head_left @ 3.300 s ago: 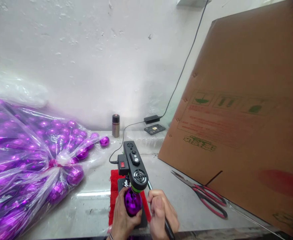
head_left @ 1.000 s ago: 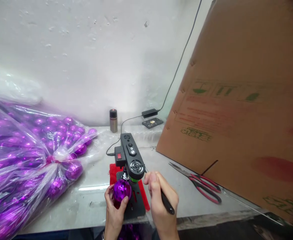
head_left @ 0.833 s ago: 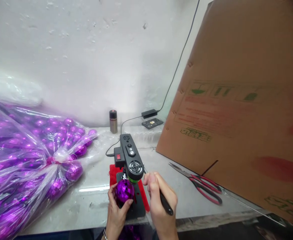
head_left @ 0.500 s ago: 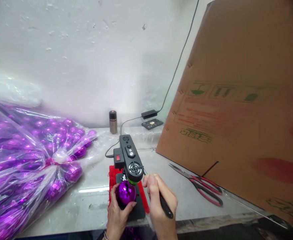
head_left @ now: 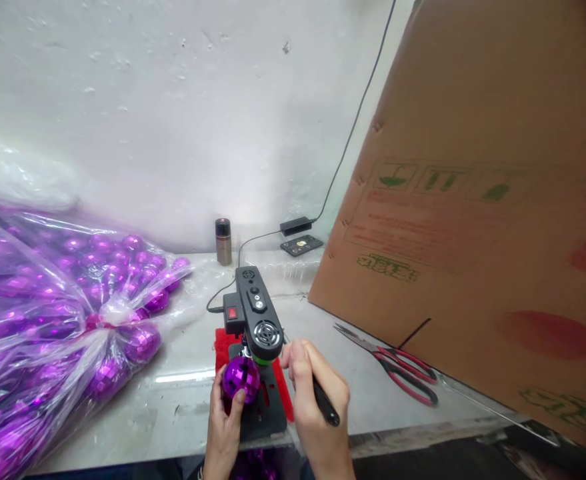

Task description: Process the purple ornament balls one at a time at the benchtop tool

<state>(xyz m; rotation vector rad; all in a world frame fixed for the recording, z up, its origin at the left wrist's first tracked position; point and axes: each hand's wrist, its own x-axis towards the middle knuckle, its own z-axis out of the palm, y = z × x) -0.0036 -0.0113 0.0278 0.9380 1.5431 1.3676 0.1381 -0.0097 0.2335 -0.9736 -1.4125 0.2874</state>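
My left hand [head_left: 224, 420] is wrapped round a shiny purple faceted ball [head_left: 241, 379], thumb on its near side. Dark slots or marks show on the ball, just left of the front end of a black machine [head_left: 259, 313] with round vents and a green ring beneath. A black-handled rod [head_left: 325, 404] is held in my closed right hand [head_left: 317, 400], right of the machine. Its thin metal end reaches toward the machine's side; I cannot tell whether it is attached. Below the machine lie a black base plate [head_left: 267, 417] and red cloth [head_left: 283, 393].
A large clear bag [head_left: 47, 313] of purple balls fills the left. Red-and-black scissors [head_left: 397, 370] lie at right before a big cardboard box [head_left: 453, 200]. Behind stand a small bottle [head_left: 223, 241], a power adapter [head_left: 295, 226] and a dark flat phone-like item [head_left: 301, 245].
My left hand has drawn the ball left, out from beside the green ring, and turned it so dark slots show. My right hand keeps its grip on the handle.
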